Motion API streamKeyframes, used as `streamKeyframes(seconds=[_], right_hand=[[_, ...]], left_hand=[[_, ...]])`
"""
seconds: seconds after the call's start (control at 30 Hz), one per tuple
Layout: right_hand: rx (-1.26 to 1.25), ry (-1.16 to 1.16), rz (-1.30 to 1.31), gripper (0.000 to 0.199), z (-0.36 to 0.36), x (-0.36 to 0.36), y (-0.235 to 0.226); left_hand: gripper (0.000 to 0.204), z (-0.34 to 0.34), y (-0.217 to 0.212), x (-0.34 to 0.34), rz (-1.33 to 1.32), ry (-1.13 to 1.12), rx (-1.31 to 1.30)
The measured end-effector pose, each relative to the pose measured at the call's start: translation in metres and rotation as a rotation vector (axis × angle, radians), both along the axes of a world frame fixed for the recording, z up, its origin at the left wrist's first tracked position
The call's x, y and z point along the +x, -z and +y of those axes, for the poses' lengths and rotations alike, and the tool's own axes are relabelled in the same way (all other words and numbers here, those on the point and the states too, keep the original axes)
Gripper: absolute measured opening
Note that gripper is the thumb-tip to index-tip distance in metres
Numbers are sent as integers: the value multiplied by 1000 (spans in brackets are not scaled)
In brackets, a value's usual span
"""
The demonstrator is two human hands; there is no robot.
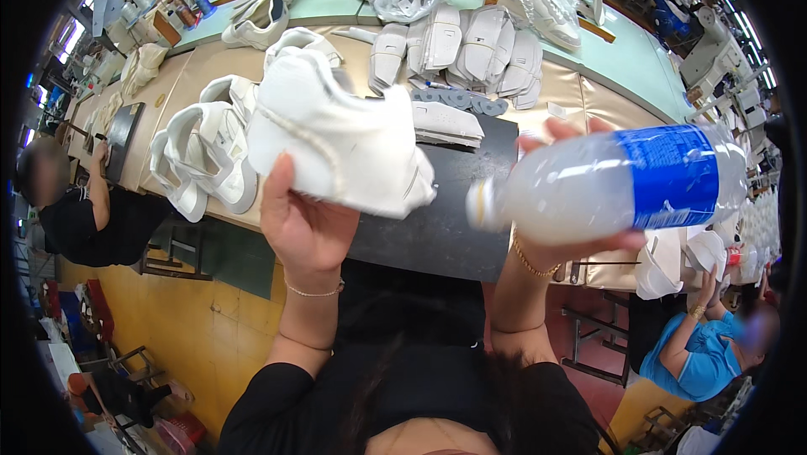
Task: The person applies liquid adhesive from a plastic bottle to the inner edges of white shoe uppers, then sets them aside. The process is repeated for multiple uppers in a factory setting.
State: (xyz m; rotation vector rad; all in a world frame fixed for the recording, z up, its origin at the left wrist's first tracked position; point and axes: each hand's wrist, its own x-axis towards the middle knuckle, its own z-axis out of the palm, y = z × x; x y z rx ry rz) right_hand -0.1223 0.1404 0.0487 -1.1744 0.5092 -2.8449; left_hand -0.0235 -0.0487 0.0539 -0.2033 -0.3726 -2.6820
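A white shoe upper [336, 136] is raised over the bench, with my left hand [307, 224] gripping its lower edge, thumb on the near side. To the right, my right hand [580, 236] is wrapped round a clear plastic bottle [572, 182] with a blue label. The bottle lies nearly level in the air, its white cap pointing toward the shoe upper without touching it. Its contents look whitish. Behind and left of my left hand, several more white shoe uppers [214, 148] stand together on the bench. Beneath both hands lies a dark board [420, 241].
Stacks of pale shoe pieces [454, 43] cover the bench behind the board, beside a row of grey discs [458, 99]. A green worktop [622, 60] runs along the back. One person [84, 203] sits at left; another in blue [698, 350] handles white pieces at right.
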Motion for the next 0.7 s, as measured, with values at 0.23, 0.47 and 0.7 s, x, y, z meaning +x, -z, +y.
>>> streamKeyframes(seconds=[0.23,0.47,0.7], right_hand=[[469,664,-170,106,-32,12,-5],[489,466,-197,106,-44,14,-7],[553,670,-123,97,-44,-10,7]], left_hand=[[74,-3,7,8,31,30,-85],[68,-3,12,9,-69,23,-46],[56,-2,19,5,-11,-1,-87]])
